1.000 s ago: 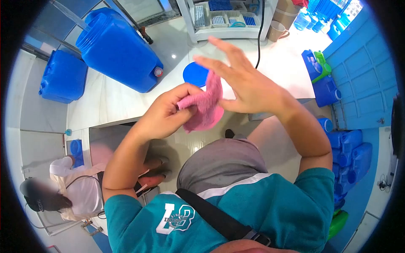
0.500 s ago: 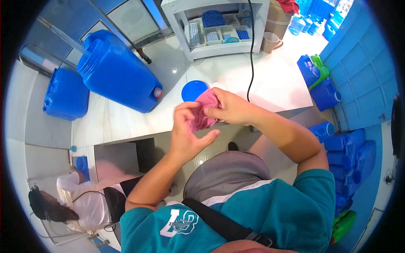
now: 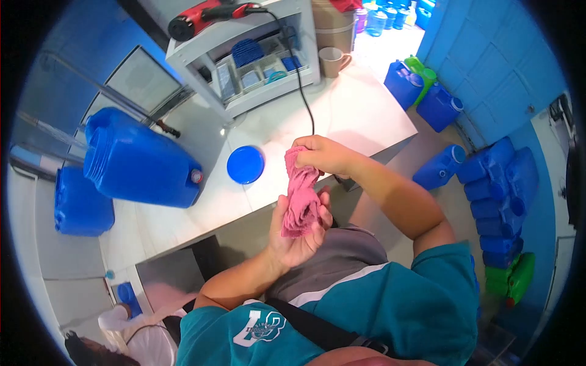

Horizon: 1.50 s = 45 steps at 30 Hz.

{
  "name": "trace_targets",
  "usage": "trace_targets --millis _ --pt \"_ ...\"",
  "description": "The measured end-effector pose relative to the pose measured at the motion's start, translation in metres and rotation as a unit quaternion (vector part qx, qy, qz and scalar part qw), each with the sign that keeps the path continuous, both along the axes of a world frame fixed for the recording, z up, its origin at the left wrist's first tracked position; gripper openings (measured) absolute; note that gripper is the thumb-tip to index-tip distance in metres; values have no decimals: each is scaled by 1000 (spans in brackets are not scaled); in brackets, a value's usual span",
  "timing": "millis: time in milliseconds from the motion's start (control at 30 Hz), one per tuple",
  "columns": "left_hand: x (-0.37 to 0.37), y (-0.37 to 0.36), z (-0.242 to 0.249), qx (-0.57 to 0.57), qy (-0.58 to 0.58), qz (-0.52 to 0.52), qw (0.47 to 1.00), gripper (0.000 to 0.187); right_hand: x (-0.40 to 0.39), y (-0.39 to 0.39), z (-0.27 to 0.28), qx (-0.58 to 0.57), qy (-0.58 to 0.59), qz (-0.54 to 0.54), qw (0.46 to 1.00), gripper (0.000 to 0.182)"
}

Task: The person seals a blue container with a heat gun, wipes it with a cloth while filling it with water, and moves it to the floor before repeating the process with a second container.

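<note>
A crumpled pink cloth (image 3: 301, 198) stretches between my two hands, just past the front edge of the white counter (image 3: 360, 122). Its upper end is gripped by my right hand (image 3: 323, 155), fingers closed on it. My left hand (image 3: 299, 238) is curled round the lower end, palm up. On the counter, left of the cloth, lies a round blue lid (image 3: 245, 165). Farther left a large blue container (image 3: 146, 161) with an open mouth rests tilted, and a stream of water (image 3: 58, 132) reaches toward that mouth.
Behind stands a white shelf (image 3: 274, 93) with baskets, a red and black tool (image 3: 210, 18) on top and a hanging black cable. A mug (image 3: 334, 61) is beside it. Blue containers (image 3: 488, 183) are stacked at right. Another person (image 3: 134, 329) is at lower left.
The view has turned toward the right. My left hand has gone from spread fingers to holding the cloth's lower end, and the cloth is now drawn out longer.
</note>
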State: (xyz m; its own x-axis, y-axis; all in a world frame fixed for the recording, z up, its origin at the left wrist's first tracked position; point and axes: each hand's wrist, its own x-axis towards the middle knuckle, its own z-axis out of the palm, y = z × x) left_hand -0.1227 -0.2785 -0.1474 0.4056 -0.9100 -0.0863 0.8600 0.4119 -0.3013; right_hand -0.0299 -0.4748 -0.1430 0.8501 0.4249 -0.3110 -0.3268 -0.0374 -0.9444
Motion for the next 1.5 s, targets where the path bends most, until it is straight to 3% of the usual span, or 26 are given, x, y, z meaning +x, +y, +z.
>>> trace_targets --millis 33,133,200,267,333,367,400,467,500,533,633,667,733,767,867,900,933,967,1033,1100,1167,1233,1267,1300,1400,1500 --pt "-1 -8 5 -13 18 -11 1000 69 -1 -3 -11 -3 -3 -10 1000 22" --pt "8 -32 19 68 47 45 996 46 -11 -4 -44 70 32 -78 994 25" --pt "18 -46 34 19 67 19 997 31 -24 -1 -49 206 95 -179 957 26" --pt "25 -58 42 -130 82 13 988 27 -46 -5 -54 214 109 -257 936 36" --pt "28 -64 64 -103 87 24 991 25 -66 -7 -95 153 -51 -420 893 44" --pt "28 -69 78 -98 122 27 987 25 -81 6 -91 -79 -211 -457 860 51" --pt "28 -75 88 -93 157 29 983 25 -83 12 -91 -79 -211 -459 859 51" --pt "27 -87 87 -66 148 36 986 28 -76 37 -87 -199 -506 -495 678 33" --pt "24 -94 75 -164 163 -9 973 33 -42 83 27 -150 -557 -700 421 37" --pt "20 -102 68 -261 177 -53 947 37 -50 75 19 -153 -555 -702 420 37" --pt "-14 -115 58 -304 201 -126 923 49 -87 45 -20 -244 -613 -592 463 75" --pt "-18 -118 61 -340 197 -152 907 52 -89 51 -7 -243 -616 -591 461 75" --pt "-11 -121 67 -354 101 -207 906 51 -93 64 25 53 -383 -702 598 71" --pt "-13 -116 64 -372 78 -250 891 51 -91 56 34 55 -384 -700 600 71" --pt "-14 -114 50 -436 44 -294 849 56 -82 -19 57 -160 -770 -505 357 69" --pt "-7 -111 47 -405 4 -317 858 58 -90 -58 65 -250 -809 -366 386 52" --pt "1 -108 43 -370 -35 -341 863 60 -94 -74 76 -248 -809 -366 386 52" --pt "16 -106 38 -310 -105 -324 888 57 -99 -84 86 -357 -801 -297 378 40" --pt "54 -100 48 56 -270 -278 920 48 -94 -101 89 -514 -738 -187 394 23" --pt "113 -122 42 274 -521 -250 768 39 -68 -119 73 -610 -648 -130 438 16" --pt "160 -164 32 313 -772 -165 529 31 -36 -135 48 -679 -525 -112 501 11" --pt "189 -198 8 408 -838 -81 352 66 -14 -146 35 -693 -404 -112 586 12" --pt "183 -201 28 436 -873 -19 216 75 -2 -154 34 -685 -366 -117 620 14" --pt "184 -207 37 447 -883 -37 142 64 7 -161 30 -686 -360 -114 623 14" --pt "192 -219 29 445 -894 -42 34 66 22 -173 15 -653 -315 -110 680 22" --pt "190 -223 13 413 -906 -90 1 78 31 -184 3 -620 -257 -37 740 30"
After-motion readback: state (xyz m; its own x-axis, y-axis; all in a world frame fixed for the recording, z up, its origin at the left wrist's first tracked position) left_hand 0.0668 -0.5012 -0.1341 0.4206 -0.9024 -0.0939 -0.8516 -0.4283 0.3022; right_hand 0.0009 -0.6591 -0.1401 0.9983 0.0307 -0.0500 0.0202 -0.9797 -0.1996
